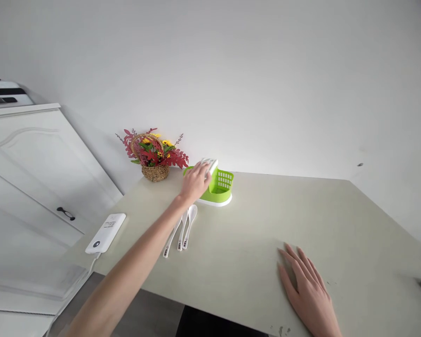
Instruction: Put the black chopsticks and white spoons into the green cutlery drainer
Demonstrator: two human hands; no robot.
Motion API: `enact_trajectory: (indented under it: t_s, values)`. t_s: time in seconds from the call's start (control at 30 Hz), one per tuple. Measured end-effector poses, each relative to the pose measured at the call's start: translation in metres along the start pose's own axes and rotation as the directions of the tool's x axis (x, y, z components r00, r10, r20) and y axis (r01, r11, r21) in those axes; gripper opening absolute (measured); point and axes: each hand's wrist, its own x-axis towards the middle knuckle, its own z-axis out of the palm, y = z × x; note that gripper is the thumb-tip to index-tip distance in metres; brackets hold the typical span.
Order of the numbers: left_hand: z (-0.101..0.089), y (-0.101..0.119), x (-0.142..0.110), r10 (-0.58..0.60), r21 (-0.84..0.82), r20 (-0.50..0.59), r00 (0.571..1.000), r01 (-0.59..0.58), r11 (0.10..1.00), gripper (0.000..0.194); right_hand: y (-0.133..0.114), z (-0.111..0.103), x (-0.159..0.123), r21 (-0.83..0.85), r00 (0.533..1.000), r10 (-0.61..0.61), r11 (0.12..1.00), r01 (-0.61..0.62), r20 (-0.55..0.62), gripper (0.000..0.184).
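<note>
Hand, left (195, 180): curled around white, slotted plastic piece (213, 164)
Green plastic basket (218, 197): just beneath that hand; uneven pressure could tip it
Right hand (308, 286): empty, spread flat on pale table (245, 238)

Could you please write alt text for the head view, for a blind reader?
A left hand touches a small white piece at a green basket, while the right hand rests on a pale table. Three white spoons lie nearer the viewer; a wicker basket of red leaves and yellow flowers stands at back left.
</note>
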Motion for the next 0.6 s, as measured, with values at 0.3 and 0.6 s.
enact_trajectory:
  t_s: [0.3,0.6]
  values:
    - [-0.007,-0.066,-0.015,-0.046,0.048,-0.065,0.997,0.050,0.998,0.034,0.001,0.002,0.000,-0.026,1.000,0.008,1.000,-0.008,0.026,0.055]
    - [-0.033,-0.034,-0.045,-0.046,0.001,-0.172,0.984,0.047,0.999,0.037,0.021,0.019,-0.002,-0.054,0.998,-0.014,0.998,0.017,0.059,0.060]
